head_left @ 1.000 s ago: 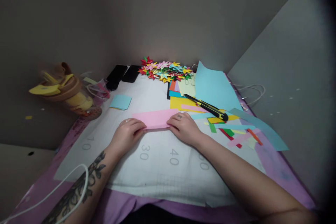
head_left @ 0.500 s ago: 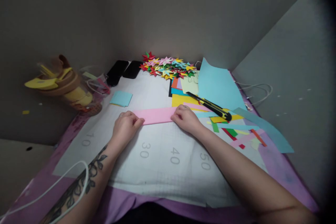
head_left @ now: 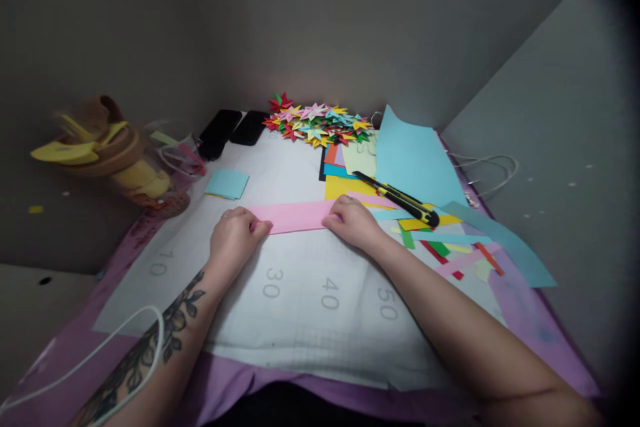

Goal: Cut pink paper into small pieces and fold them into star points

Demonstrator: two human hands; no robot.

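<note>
A folded strip of pink paper (head_left: 296, 217) lies crosswise on the white, number-marked sheet (head_left: 300, 307). At its left end my left hand (head_left: 237, 235) is closed, thumb and curled fingers pinching the near edge. The right end is gripped the same way by my right hand (head_left: 350, 221). Between the hands the strip looks flat, its long near edge facing me. Just beyond my left hand sits a small stack of light blue paper squares (head_left: 227, 184). A black and yellow utility knife (head_left: 397, 199) rests on paper pieces beyond my right hand.
Folded paper stars (head_left: 320, 123) are heaped at the back by the wall. Two black phones (head_left: 249, 128) lie left of them. A jar with a brown rim (head_left: 135, 167) stands far left. Blue paper (head_left: 407, 153) and coloured strips (head_left: 440, 248) cover the right side. A white cable (head_left: 163, 340) crosses my left forearm.
Both hands keep their hold on the pink paper strip, with hardly any movement. The whole view has shifted slightly, so things appear a little further left and higher.
</note>
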